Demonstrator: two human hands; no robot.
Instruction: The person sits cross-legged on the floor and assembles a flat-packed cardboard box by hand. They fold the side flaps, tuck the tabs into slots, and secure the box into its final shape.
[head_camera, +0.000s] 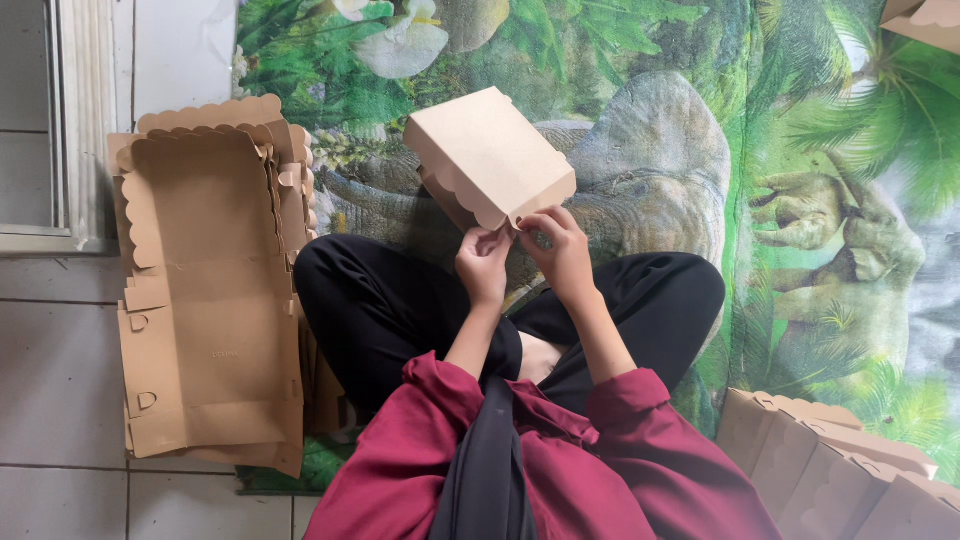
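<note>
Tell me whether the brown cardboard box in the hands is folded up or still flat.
Folded up: the box has formed sides and its scalloped lid down, with the left hand and right hand pinching its front edge.

A green mat (800, 150) printed with dinosaurs and palm leaves covers most of the floor. Grey floor tiles (60, 370) show at the left, beside a white wall (170, 50) and a pale window frame (85, 110).

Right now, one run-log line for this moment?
left hand: pinching box edge | right hand: pinching same edge | folded cardboard box: held up | flat box stack: floor, left
</note>
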